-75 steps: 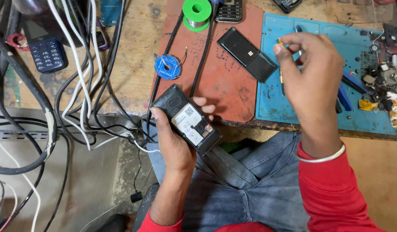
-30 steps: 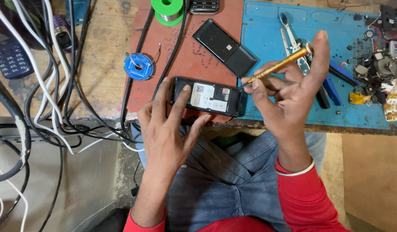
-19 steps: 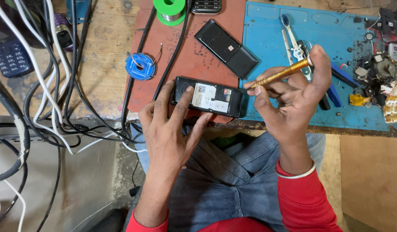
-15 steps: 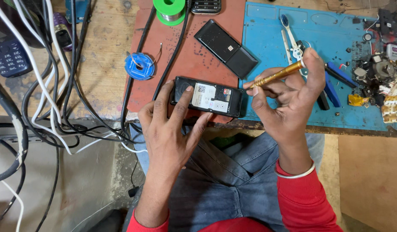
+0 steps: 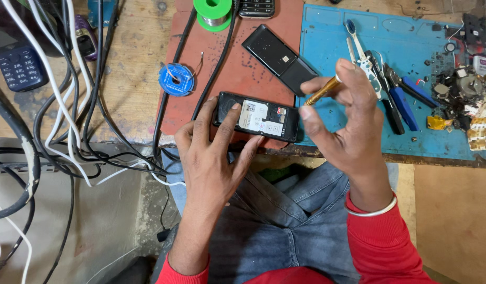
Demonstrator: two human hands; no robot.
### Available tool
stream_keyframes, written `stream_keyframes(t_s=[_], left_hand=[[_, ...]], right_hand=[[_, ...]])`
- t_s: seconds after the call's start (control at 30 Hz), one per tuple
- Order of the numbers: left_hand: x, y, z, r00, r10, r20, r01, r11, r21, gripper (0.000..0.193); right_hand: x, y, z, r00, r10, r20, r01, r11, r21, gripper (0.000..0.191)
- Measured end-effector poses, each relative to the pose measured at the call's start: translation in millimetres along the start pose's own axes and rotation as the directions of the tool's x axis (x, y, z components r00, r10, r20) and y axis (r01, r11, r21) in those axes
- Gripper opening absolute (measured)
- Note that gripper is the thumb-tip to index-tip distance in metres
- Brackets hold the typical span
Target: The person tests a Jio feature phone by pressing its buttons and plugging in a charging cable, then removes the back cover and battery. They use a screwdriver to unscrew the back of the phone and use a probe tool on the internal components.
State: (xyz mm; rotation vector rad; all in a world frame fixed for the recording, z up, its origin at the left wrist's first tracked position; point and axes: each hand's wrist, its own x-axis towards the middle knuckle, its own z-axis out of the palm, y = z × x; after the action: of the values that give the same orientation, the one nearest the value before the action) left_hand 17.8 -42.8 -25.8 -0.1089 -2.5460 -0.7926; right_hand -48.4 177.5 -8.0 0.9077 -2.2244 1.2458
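Note:
A black mobile phone [image 5: 259,117] with its back cover off lies at the near edge of the red mat [image 5: 238,58], inner label side up. My left hand [image 5: 211,152] holds its left end, thumb and fingers gripping both long edges. My right hand [image 5: 348,126] pinches a thin brass-coloured screwdriver [image 5: 323,91], its tip pointing down-left towards the phone's right end. Whether the tip touches the phone cannot be told. The phone's black back cover [image 5: 278,58] lies on the mat just beyond.
A blue work mat [image 5: 437,126] on the right carries pliers and cutters [image 5: 385,84] and a heap of small parts [image 5: 463,100]. A green solder spool [image 5: 214,11] and a blue wire spool [image 5: 176,80] sit on the red mat. Tangled cables [image 5: 59,115] hang at left.
My left hand brought the phone up from my lap onto the mat's near edge. My right hand turned the screwdriver towards the phone's right end and has held there with small shifts.

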Motion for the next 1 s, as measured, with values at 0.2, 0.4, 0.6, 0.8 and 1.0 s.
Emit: stream_keyframes(t_s=[0.2,0.4,0.6,0.8,1.0], left_hand=[[-2,-2,-1,1.0,0.0,-0.019,0.0,1.0,-0.015,0.057],[-2,-1,-1,0.999,0.003,-0.032,-0.004,1.0,-0.016,0.057],[-5,1,-3,0.999,0.002,-0.032,-0.003,1.0,-0.015,0.057],[-5,0,-3,0.999,0.007,-0.033,-0.007,1.0,-0.023,0.057],[-5,1,-4,0.999,0.005,-0.033,-0.006,1.0,-0.024,0.057]], right_hand=[[-2,0,1,0.998,0.059,-0.03,-0.056,0.995,0.086,0.062],[-1,-1,0,0.994,0.1,-0.043,-0.095,0.988,0.12,0.057],[4,-8,-2,0.994,0.102,-0.029,-0.097,0.984,0.147,0.061],[4,-8,0,0.997,0.062,-0.05,-0.057,0.994,0.095,0.059],[1,-6,0,0.998,0.045,-0.045,-0.043,0.998,0.043,0.061]])
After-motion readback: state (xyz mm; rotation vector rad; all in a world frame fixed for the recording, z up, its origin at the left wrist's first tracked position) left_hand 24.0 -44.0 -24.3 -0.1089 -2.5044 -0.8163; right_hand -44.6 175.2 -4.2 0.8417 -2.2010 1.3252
